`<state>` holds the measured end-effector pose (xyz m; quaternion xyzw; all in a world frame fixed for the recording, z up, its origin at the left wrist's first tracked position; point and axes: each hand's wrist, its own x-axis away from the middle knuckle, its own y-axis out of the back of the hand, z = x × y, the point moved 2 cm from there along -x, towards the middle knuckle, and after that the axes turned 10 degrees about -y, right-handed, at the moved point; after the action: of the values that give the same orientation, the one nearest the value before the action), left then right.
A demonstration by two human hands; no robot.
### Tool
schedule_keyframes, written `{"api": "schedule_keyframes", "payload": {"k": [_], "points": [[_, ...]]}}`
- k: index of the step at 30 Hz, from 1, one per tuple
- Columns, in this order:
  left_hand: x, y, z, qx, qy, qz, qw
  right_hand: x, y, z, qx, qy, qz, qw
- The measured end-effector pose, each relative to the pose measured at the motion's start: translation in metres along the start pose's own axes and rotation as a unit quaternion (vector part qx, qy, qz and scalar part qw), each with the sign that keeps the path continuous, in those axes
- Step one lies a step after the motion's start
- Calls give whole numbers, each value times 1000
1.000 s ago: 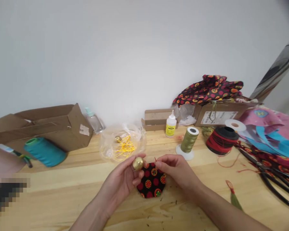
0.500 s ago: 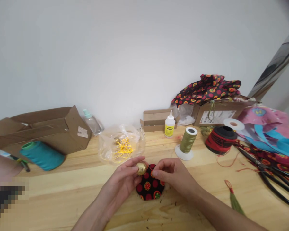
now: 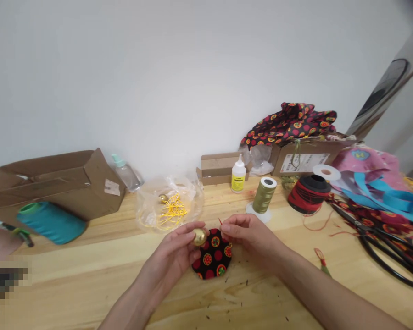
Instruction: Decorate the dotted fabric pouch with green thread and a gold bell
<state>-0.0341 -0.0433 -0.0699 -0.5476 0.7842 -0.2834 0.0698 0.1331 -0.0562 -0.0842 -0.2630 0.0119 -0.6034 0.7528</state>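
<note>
Between the thumb and fingers of my left hand (image 3: 181, 247) is a gold bell (image 3: 200, 237), round and shiny. Just beside and below it lies a black cloth pouch (image 3: 211, 259) with red dots and flower prints; my left fingertips are at its upper left edge. My right hand (image 3: 242, 233) pinches a thin red cord (image 3: 220, 222) whose tip sticks up above the fingers, at the pouch's upper right. Whether the cord runs through the bell is hidden.
Behind my hands sit a plastic bag (image 3: 189, 201) with yellow cords, a glue bottle (image 3: 238, 176) and a green thread spool (image 3: 264, 195). Rightward are a red cord spool (image 3: 309, 195), black-handled scissors (image 3: 375, 243) and a tassel (image 3: 321, 261). A teal thread cone (image 3: 53, 222) lies left by a cardboard box (image 3: 86, 183).
My right hand has risen slightly, and the red cord's tip now shows above its fingers. The left hand still holds the bell. The whole view has shifted a little.
</note>
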Motion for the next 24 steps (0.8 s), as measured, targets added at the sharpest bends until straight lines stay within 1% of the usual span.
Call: {"api": "schedule_keyframes", "payload": {"k": [2,7,9,11,14,16,19,24], "points": [[0,0,1,-1,-1,4,1000,-1,0,0,10,3,1,1000],[2,-3,0,12,-16,7,1000,1,-2,5,74,45,-9,996],[3,-4,-1,16,-25,9,1000,2,-3,5,100,50,-19,994],[4,-4,-1,14,-28,7,999,2,-4,4,113,51,-14,992],[3,-2,0,5,-27,11,1000,1,-6,1,111,49,8,993],[2,-1,0,1,-24,26,999,0,-6,0,104,50,16,993],[0,1,1,-3,-24,43,999,0,-6,0,99,50,12,994],[1,1,2,-16,-30,31,999,1,-6,0,101,37,1,994]]}}
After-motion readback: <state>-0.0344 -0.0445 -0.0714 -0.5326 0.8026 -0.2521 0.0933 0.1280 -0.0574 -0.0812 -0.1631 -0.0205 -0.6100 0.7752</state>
